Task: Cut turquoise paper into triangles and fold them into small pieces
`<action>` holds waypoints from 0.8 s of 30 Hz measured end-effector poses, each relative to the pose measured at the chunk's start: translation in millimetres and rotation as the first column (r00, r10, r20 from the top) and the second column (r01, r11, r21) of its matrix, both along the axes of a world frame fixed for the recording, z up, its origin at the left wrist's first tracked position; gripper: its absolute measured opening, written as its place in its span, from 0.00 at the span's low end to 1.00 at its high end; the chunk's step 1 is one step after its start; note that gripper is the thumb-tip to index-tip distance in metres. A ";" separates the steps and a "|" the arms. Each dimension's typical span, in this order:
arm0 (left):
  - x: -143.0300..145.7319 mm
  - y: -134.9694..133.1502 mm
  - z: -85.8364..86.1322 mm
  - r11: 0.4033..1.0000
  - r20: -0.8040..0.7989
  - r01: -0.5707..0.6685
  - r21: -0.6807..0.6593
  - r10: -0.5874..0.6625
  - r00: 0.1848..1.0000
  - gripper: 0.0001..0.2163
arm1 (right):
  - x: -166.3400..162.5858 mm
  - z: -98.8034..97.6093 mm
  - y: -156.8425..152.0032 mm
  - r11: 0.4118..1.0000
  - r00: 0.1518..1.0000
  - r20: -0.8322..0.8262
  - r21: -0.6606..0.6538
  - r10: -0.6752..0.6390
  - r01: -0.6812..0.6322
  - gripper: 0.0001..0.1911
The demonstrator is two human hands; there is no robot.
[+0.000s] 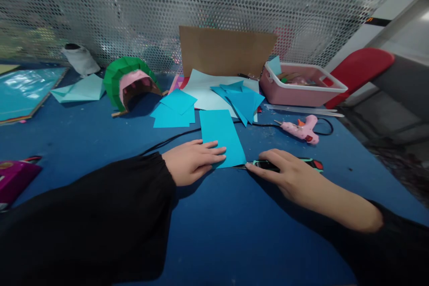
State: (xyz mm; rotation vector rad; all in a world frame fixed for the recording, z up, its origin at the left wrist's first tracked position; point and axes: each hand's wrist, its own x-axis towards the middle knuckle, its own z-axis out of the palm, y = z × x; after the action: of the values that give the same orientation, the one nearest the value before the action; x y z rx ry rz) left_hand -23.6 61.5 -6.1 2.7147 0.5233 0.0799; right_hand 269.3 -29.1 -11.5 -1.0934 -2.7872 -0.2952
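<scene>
A folded blue paper strip [221, 136] lies on the blue table [221, 228] in front of me. My left hand [192, 161] rests flat on the strip's near left corner, fingers stretched out. My right hand [284, 172] lies over a pair of scissors [311, 163] with green and black handles, fingers curled onto them; the blades point at the strip's near right corner. Both arms wear black sleeves.
Behind the strip lie blue paper squares [174, 109], folded blue triangles [243, 98] and a pale sheet. A pink glue gun [301, 128] with a black cord, a pink tray [301, 84], brown cardboard [224, 49], a green-and-pink paper model [129, 81] and a perforated metal screen stand behind.
</scene>
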 end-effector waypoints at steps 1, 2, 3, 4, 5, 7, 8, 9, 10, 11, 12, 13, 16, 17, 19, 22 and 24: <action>0.0 -0.1 0.2 1.000 0.000 0.001 0.000 -0.001 1.000 0.20 | 0.3 0.1 0.3 1.000 1.000 0.000 -0.004 0.002 -0.002 0.28; -0.1 -0.2 0.5 1.000 -0.001 0.002 -0.001 -0.002 1.000 0.20 | 0.5 0.2 0.4 1.000 1.000 -0.001 -0.010 0.007 -0.007 0.28; -0.1 -0.2 0.7 1.000 0.000 0.003 -0.001 -0.003 1.000 0.20 | 0.7 0.3 0.6 1.000 1.000 -0.001 -0.020 0.012 -0.012 0.28; -0.2 -0.3 1.0 1.000 0.001 0.004 -0.002 -0.004 1.000 0.20 | 1.1 0.5 0.7 0.999 1.000 -0.002 -0.031 0.016 -0.016 0.28; -0.2 -0.3 1.3 1.000 0.000 0.005 -0.003 -0.005 1.000 0.20 | 1.5 0.6 0.8 0.999 1.000 -0.002 -0.042 0.016 -0.017 0.28; -0.2 -0.4 1.5 1.000 -0.003 0.005 -0.003 -0.005 1.000 0.20 | 2.4 0.9 1.4 0.998 1.000 -0.004 -0.054 0.016 -0.016 0.29; -0.2 -0.3 1.4 1.000 -0.007 0.005 -0.002 -0.005 1.000 0.19 | 2.8 1.2 1.9 0.999 1.000 -0.004 -0.052 0.016 -0.016 0.29; -0.1 -0.2 1.2 1.000 -0.010 0.004 -0.001 -0.004 1.000 0.19 | 3.1 1.6 2.4 0.999 1.000 -0.003 -0.049 0.018 -0.018 0.29; -0.1 -0.1 0.9 1.000 -0.013 0.003 0.000 -0.003 1.000 0.19 | 3.2 2.2 2.9 0.999 1.000 -0.002 -0.044 0.023 -0.023 0.29; -0.1 0.1 0.5 1.000 -0.016 0.002 0.000 -0.002 1.000 0.20 | 3.0 2.7 3.2 0.999 1.000 -0.001 -0.040 0.027 -0.027 0.28; -0.1 0.4 0.0 1.000 -0.019 0.003 -0.001 -0.003 1.000 0.20 | 2.5 3.2 3.3 0.999 1.000 0.000 -0.035 0.029 -0.029 0.28; -0.1 0.8 -0.6 1.000 -0.023 0.003 -0.004 -0.003 1.000 0.20 | 1.7 3.6 2.9 0.999 1.000 0.000 -0.031 0.028 -0.027 0.28; -0.3 2.5 -2.6 1.000 -0.031 0.003 -0.015 -0.004 0.999 0.20 | -2.8 4.0 -1.0 1.000 1.000 -0.001 -0.001 0.004 -0.004 0.27; -0.4 3.2 -3.2 1.000 -0.034 0.003 -0.017 -0.004 0.999 0.21 | -4.8 3.9 -3.0 1.000 1.000 -0.001 0.008 -0.009 0.009 0.27; -0.5 4.8 -4.6 1.000 -0.042 0.009 -0.020 -0.010 0.999 0.22 | -9.1 3.7 -6.9 0.999 0.999 -0.003 0.017 -0.033 0.033 0.27; -0.5 6.7 -5.8 0.999 -0.061 0.030 -0.023 -0.031 0.998 0.23 | -14.7 3.5 -10.0 0.998 0.998 -0.010 0.001 -0.058 0.058 0.27; 0.0 7.5 -5.7 0.999 -0.075 0.036 -0.026 -0.038 0.996 0.23 | -17.4 3.1 -9.8 0.998 0.998 -0.017 -0.012 -0.060 0.060 0.27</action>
State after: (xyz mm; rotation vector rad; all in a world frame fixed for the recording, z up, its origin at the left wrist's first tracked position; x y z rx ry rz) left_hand -23.6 69.0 -11.8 2.7103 0.4917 -0.0387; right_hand 251.9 -38.9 -8.4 -1.1783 -2.7479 -0.2757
